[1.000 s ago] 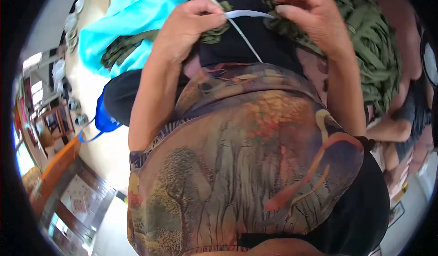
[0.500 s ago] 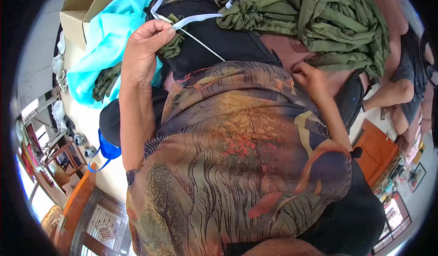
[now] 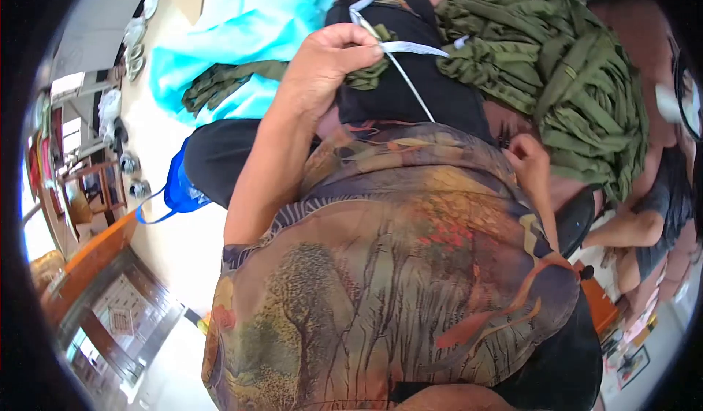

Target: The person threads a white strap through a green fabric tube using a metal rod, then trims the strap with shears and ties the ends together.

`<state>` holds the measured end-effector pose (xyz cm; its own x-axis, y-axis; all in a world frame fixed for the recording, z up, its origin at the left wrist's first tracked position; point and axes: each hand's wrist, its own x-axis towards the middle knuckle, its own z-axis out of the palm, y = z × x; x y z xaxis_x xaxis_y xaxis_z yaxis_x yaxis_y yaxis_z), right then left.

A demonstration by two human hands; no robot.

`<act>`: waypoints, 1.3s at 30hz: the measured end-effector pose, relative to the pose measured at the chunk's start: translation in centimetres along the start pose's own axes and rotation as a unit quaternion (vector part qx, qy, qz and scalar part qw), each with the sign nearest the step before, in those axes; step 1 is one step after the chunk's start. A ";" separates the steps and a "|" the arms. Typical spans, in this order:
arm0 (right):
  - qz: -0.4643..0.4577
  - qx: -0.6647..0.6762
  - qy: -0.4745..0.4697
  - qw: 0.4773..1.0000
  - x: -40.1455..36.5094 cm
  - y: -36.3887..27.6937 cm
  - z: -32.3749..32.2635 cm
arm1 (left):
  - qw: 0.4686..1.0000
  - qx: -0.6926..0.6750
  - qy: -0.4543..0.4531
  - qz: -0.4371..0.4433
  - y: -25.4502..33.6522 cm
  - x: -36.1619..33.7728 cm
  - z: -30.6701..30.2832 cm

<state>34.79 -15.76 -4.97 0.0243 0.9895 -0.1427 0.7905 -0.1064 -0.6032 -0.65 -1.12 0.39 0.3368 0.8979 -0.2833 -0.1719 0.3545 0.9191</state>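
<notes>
My left hand (image 3: 329, 67) pinches a flat white elastic band (image 3: 414, 47) between thumb and forefinger. One end of the band sticks up beyond the fingers; the other runs right into gathered olive-green cloth (image 3: 542, 67). A thin white rod (image 3: 408, 78) slants from the same fingers down towards my lap. A small bunch of green cloth (image 3: 367, 73) hangs just under the fingertips. To the right, my right hand (image 3: 530, 163) is closed at the hem of my patterned top (image 3: 410, 235), beside a small dark object (image 3: 505, 134). What its fingers hold I cannot tell.
Bright turquoise cloth (image 3: 242, 23) lies at the upper left with more green cloth (image 3: 227, 81) on it. A blue bag (image 3: 179, 188) is on the floor beside my dark-clothed knee. At the right edge another person's bent leg (image 3: 622, 232) shows.
The view has shifted, so hands and cloth sit further right and slightly lower. My left hand keeps its pinch on the elastic band; my right hand stays closed by the hem.
</notes>
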 end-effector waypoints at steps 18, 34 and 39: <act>0.079 0.472 -0.313 0.820 9.1 -17.4 0.0 | 0.994 -0.070 0.054 0.056 0.5 0.1 0.6; 0.083 0.471 -0.336 0.812 9.5 -17.4 0.7 | 0.994 -0.004 0.097 0.041 0.7 -1.6 1.1; 0.100 0.459 -0.354 0.809 9.5 -17.2 1.1 | 0.993 -0.008 0.109 0.040 -0.2 -2.0 0.6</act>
<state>20.70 -4.63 3.18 -0.5183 0.6739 -0.5265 0.0180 -0.6069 -0.7945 -0.74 -3.10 0.91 0.1130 0.9579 -0.2640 -0.2059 0.2825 0.9369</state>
